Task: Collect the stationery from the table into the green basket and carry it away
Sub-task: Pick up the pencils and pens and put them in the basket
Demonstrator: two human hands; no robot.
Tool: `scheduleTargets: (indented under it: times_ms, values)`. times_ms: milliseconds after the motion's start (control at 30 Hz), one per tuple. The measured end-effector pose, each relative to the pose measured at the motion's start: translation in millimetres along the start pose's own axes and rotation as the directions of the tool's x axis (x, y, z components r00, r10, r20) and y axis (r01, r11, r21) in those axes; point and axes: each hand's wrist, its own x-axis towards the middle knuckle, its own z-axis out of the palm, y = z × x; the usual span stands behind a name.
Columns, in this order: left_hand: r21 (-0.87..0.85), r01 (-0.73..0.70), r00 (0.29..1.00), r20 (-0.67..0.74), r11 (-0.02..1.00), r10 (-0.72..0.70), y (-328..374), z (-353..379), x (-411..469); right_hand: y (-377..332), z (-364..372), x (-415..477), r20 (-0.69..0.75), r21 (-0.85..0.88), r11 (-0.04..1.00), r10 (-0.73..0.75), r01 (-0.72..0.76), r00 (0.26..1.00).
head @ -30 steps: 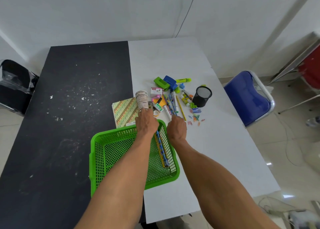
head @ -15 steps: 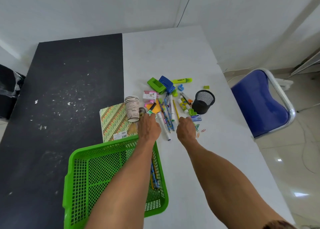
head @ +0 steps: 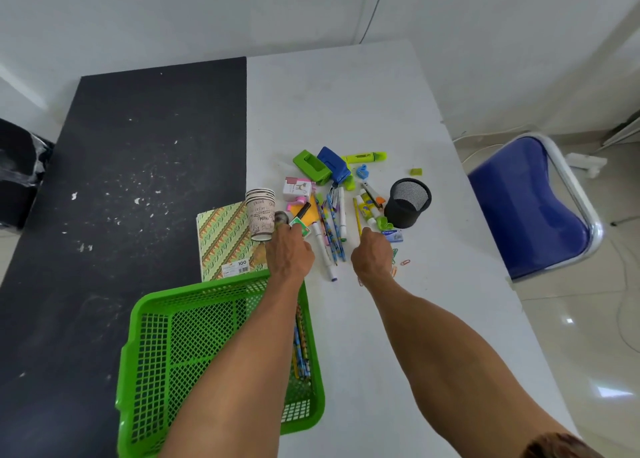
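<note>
The white label (head: 237,267) at the near corner of the green-and-orange striped paper notebook (head: 221,239) reads "100". The stack of beige paper cups (head: 260,215) carries brown doodled lettering, "coffee" among it; the rest is too small to read.

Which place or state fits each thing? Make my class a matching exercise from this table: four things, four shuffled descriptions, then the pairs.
1 paper cups
2 mesh pen holder
3 yellow highlighter
4 green basket

A holds a few pencils
B beside the blue hole punch
C at the striped notebook's right edge
D nearest the blue chair

Pairs: 1-C, 2-D, 3-B, 4-A
</note>
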Motion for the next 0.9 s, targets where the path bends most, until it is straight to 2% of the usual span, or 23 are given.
scheduleTargets:
  times_ms: [200, 533, 733, 900]
  values:
    - [-0.009, 0.026, 0.999, -0.031, 1.000, -0.026, -16, -29, -21, -10, -10, -43, -0.091, 0.011, 0.999, -0.049, 0.050, 0.995]
    - [-0.007, 0.082, 0.993, -0.087, 0.997, -0.082, -52, -73, -91, -57, -2, -162, -0.254, 0.037, 0.980, -0.179, 0.194, 0.951]
    - [-0.009, 0.098, 0.995, -0.019, 0.995, -0.098, -73, -84, -122, -78, 30, -225, -0.211, 0.004, 0.949, -0.308, 0.316, 0.928]
    - [-0.026, 0.066, 0.998, 0.001, 0.997, -0.066, -91, -78, -132, -76, 63, -249, -0.099, -0.161, 0.934, -0.338, 0.320, 0.936]
